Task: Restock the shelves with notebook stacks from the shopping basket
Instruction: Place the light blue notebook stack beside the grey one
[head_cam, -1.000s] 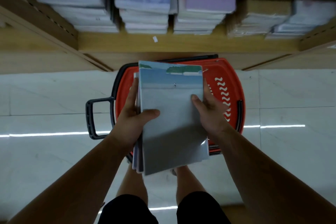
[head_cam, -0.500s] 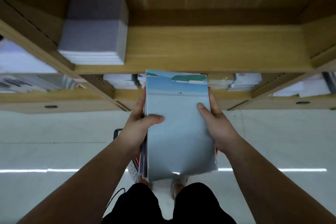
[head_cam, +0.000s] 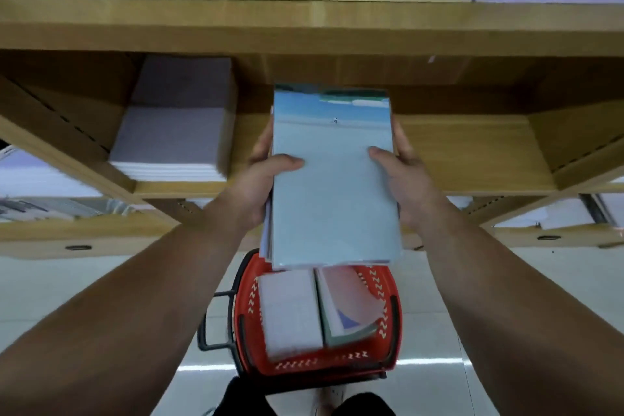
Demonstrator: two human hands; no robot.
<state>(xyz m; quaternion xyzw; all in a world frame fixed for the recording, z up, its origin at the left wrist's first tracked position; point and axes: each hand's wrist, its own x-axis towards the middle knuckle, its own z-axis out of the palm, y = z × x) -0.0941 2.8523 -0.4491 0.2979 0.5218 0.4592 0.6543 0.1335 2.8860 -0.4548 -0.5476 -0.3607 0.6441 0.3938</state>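
Note:
A stack of notebooks (head_cam: 332, 186) with a pale blue beach-scene cover is held flat between both hands. My left hand (head_cam: 260, 179) grips its left edge, thumb on top. My right hand (head_cam: 401, 179) grips its right edge the same way. The stack's far end reaches over the front edge of a wooden shelf (head_cam: 466, 152). Below, on the floor, stands the red shopping basket (head_cam: 391, 328) with a white notebook stack (head_cam: 290, 311) and a pinkish-covered stack (head_cam: 351, 304) inside.
A stack of lilac-grey notebooks (head_cam: 175, 132) sits on the left of the same shelf. A shelf board (head_cam: 304, 24) runs above, with orange and blue items on it. Lower shelves at both sides hold white stacks. The floor is glossy white tile.
Both hands have lifted the notebook stack from above the basket up to the shelf level. The view has tilted up, and the basket's contents now show below the stack.

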